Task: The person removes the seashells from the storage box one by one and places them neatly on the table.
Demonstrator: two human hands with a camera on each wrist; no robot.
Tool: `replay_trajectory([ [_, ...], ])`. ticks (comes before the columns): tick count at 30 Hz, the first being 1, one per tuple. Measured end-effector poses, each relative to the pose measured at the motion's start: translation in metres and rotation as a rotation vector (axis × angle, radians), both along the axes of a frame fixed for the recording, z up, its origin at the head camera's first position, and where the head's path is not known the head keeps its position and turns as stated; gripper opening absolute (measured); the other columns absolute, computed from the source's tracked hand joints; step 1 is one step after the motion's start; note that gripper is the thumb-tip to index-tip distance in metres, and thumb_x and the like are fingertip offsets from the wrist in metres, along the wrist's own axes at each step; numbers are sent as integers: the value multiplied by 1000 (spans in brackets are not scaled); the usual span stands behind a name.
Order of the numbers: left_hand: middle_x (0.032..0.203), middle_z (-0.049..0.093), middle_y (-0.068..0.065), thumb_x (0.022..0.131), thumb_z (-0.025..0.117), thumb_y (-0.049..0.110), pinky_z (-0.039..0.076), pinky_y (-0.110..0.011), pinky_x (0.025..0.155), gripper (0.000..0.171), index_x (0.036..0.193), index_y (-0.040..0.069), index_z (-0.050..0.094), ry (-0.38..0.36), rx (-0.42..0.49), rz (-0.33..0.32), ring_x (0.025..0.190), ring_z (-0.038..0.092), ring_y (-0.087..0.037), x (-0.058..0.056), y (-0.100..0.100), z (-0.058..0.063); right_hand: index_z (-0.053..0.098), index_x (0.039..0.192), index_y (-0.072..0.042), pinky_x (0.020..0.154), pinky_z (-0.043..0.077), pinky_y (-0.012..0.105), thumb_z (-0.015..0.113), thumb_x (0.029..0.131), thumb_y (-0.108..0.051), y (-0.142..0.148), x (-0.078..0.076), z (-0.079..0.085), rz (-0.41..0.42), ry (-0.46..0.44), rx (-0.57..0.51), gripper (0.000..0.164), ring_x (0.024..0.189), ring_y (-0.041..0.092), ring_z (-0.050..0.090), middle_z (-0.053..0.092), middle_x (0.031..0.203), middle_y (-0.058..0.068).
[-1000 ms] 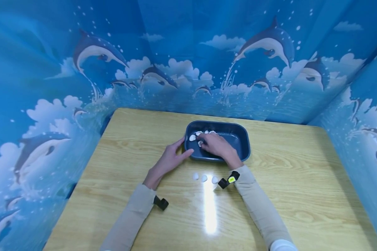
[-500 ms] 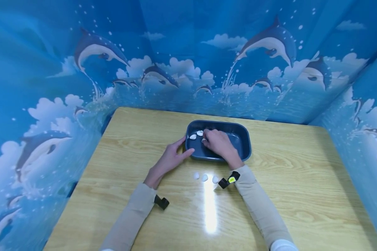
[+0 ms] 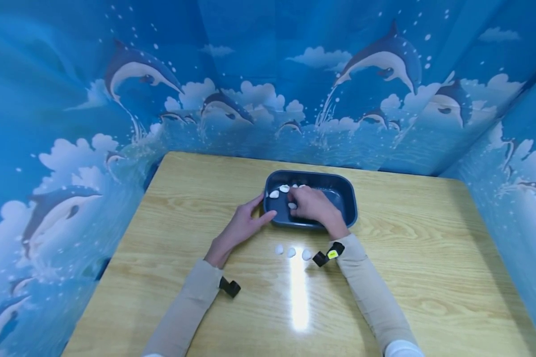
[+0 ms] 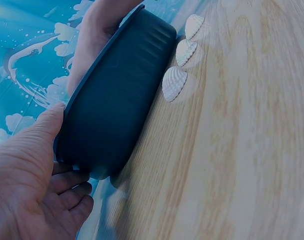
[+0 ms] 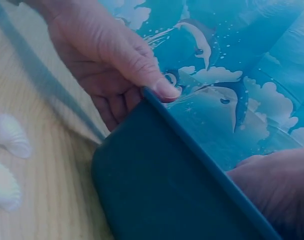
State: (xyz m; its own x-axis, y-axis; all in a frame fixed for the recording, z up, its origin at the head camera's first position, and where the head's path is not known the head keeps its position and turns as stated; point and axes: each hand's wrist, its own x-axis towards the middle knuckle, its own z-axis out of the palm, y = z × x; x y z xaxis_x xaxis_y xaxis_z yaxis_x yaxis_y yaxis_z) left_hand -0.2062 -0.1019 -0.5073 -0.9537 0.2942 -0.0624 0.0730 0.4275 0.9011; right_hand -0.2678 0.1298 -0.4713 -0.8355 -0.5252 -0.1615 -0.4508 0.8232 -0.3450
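A dark blue plastic basin stands near the table's far edge. My left hand grips its near left corner, thumb at the rim and the other fingers along the outer wall, as the left wrist view shows. Inside the basin, my right hand pinches a small white seashell between thumb and fingers. More white shells lie in the basin along its left and far side, some partly covered by that hand. In the right wrist view the basin's wall hides most of my right hand.
Three ribbed white seashells lie in a row on the wooden table, just in front of the basin. A bright light reflection falls on the tabletop near them. A blue dolphin-print curtain surrounds the table at the back and sides.
My right hand has drawn back from the shells at the basin's left and shifted slightly right, with a shell now showing at its fingertips. The left hand keeps its place at the corner.
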Motion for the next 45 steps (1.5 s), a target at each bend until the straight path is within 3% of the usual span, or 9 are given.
replay_trajectory([
  [7, 168, 33, -5, 102, 67, 44, 25, -47, 128, 75, 163, 15, 34, 12, 10, 0, 157, 27, -24, -1, 0, -2, 73, 102, -11, 70, 57, 37, 76, 97, -25, 3, 0, 2, -18, -42, 20, 16, 80, 17, 64, 70, 93, 2],
  [14, 169, 32, -6, 102, 67, 46, 24, -48, 128, 77, 164, 16, 33, -7, 10, 1, 158, 25, -25, -1, 0, -1, 74, 121, -5, 90, 60, 42, 74, 97, -14, 5, -1, 0, 52, -45, -23, 26, 104, 22, 69, 74, 117, 9],
  [25, 169, 32, -3, 102, 66, 45, 24, -48, 128, 76, 164, 18, 32, -17, 13, 2, 158, 24, -23, 0, 0, 0, 73, 124, -6, 93, 60, 44, 69, 100, -11, 9, -2, 1, 55, -68, -48, 25, 110, 24, 69, 73, 123, 11],
  [33, 169, 32, -4, 102, 67, 46, 24, -47, 128, 76, 164, 17, 33, -8, 0, 6, 158, 25, -23, -1, 0, -1, 72, 115, -4, 80, 59, 40, 69, 102, -19, 10, -5, -1, 21, -74, -39, 20, 90, 20, 67, 72, 108, 10],
  [45, 169, 33, -4, 102, 67, 44, 24, -47, 128, 75, 164, 17, 33, 5, 13, 5, 158, 26, -24, 0, 0, -2, 72, 111, -5, 77, 57, 37, 69, 102, -20, 12, -7, -5, 42, -89, -71, 18, 84, 18, 63, 71, 102, 7],
])
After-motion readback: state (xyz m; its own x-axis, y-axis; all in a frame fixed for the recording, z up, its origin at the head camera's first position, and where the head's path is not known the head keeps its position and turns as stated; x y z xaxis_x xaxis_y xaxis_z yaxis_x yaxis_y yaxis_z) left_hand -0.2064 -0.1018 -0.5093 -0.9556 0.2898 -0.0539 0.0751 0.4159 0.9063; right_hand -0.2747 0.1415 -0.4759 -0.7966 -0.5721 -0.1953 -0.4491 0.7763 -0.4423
